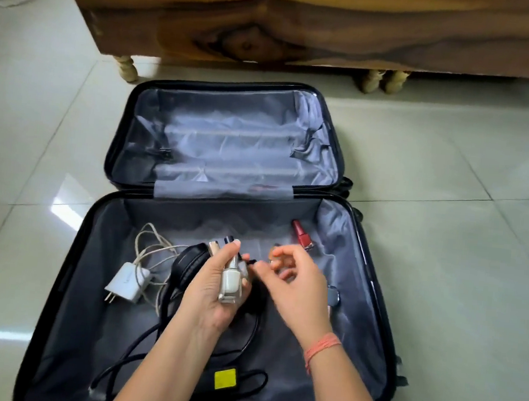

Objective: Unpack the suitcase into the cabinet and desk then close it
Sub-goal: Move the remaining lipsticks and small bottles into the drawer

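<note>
A: Open suitcase (87, 312) flat on tile (444, 248), mid-frame. Left of the lower half: charger (128, 281), cable (147, 244) tangled against headphones (187, 264).

B: Risk there?

A: Likely a snag. Lifting either could drag the other along.

B: Left hand (213, 292)?

A: Centre frame, palm up, above the headphones. Fingers curled round white bottle (230, 280) plus two slim tubes (214, 248). Crowded grip; could well lose one if loaded further.

B: Right hand (294, 286)?

A: Just right of the left hand, wrist bent, fingers loosely curled toward the bottle caps. Blurred; pinching or bare, cannot tell.

B: Further right?

A: Red bottle (301, 235) lying loose near the lower half's right wall, not yet lifted. Probably glass, so breakage on hard tile if dropped.
</note>
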{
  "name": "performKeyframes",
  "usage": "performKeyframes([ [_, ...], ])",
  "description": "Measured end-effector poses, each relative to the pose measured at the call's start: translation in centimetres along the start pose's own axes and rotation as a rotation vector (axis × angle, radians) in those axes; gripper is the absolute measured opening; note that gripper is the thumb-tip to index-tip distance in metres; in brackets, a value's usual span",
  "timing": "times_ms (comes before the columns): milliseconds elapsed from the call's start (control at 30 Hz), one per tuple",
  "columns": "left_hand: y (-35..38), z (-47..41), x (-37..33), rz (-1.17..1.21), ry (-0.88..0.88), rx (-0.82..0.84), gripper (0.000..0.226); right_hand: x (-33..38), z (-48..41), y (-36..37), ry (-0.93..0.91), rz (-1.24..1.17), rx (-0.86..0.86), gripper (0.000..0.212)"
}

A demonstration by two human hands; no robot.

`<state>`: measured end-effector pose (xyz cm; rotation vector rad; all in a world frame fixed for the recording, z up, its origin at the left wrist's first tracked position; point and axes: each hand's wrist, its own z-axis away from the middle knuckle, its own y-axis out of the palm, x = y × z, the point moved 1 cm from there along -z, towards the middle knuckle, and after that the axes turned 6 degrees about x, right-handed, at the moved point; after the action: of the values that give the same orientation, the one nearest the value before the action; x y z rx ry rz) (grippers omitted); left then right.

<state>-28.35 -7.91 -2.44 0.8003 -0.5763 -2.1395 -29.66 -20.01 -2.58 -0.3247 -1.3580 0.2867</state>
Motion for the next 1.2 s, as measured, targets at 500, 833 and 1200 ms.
performKeyframes([
  [500,1.4,-5.5,-0.7,-0.167,-0.043,0.035,0.004,-8.5,-9.2,0.8,0.018,0.814,0.288,0.017],
  [833,1.3,-6.0,0.2,-0.044,-0.078,0.129,0.017,-3.1,-5.1,-2.1,0.245,-0.501,0.058,0.016],
  [1200,2.1,-7.3,2.1,-0.054,-0.262,0.354,0.075,-2.4,-5.0,-4.0,0.023,0.101,-0.140,0.008],
])
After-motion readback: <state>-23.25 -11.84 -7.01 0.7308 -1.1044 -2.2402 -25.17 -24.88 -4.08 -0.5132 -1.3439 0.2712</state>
